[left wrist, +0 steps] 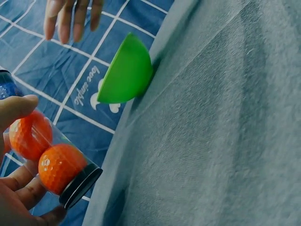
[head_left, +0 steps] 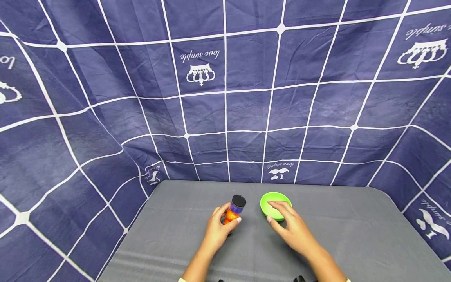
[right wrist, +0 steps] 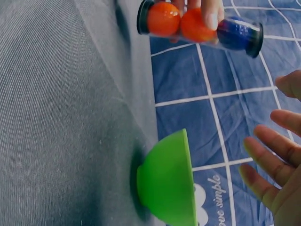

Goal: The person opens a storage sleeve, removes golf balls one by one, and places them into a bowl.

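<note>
My left hand (head_left: pixel 215 232) grips a clear tube (head_left: pixel 233 212) with black end caps, thumb on one side and fingers on the other. Inside the tube are two orange golf balls (left wrist: pixel 62 168) and a blue ball (right wrist: pixel 233 34), the blue one at the top. The tube stands nearly upright, slightly tilted, and its lower cap appears just off the table. A bright green bowl (head_left: pixel 266 202) sits upright on the table to the right of the tube. Over the bowl's near right side hovers my right hand (head_left: pixel 294 230), fingers spread and holding nothing.
A grey cloth (head_left: pixel 162 235) covers the table. Behind it and at both sides hangs a blue curtain (head_left: pixel 246 109) with white grid lines and printed lettering. The bowl lies toward the table's back edge.
</note>
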A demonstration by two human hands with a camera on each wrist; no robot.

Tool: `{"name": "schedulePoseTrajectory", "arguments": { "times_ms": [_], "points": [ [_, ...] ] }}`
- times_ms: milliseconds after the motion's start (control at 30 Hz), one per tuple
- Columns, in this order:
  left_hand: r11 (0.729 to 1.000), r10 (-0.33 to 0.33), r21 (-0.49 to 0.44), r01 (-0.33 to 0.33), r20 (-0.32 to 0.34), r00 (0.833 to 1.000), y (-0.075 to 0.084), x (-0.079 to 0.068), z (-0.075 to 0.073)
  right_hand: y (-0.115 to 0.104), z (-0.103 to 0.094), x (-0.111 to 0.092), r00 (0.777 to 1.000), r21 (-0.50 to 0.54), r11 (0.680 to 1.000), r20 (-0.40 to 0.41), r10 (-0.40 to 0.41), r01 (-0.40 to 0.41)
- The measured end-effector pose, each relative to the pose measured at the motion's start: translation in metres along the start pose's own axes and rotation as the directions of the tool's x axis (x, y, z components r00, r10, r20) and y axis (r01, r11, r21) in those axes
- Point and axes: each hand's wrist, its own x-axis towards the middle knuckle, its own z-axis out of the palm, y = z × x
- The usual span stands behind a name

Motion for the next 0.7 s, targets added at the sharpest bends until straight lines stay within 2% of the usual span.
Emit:
{"name": "schedulePoseTrajectory", "arguments": {
  "times_ms": [267,567,700],
  "points": [
    [0.994,0.086,0.059,-0.087,0.017,0.996,0.000,-0.005,0.009,-0.010,0.003,0.000,0.999,0.012,1.000,0.046,-0.007,0.006],
    [0.977,0.158,0.132,-0.169,0.090,0.983,0.002,-0.012,0.015,-0.012,0.012,-0.005,0.993,0.161,0.986,0.101,-0.054,0.037],
    [0.966,0.189,0.159,-0.205,0.108,0.976,0.003,-0.014,0.015,-0.014,0.015,-0.007,0.990,0.179,0.982,0.115,-0.086,0.064]
  ]
}}
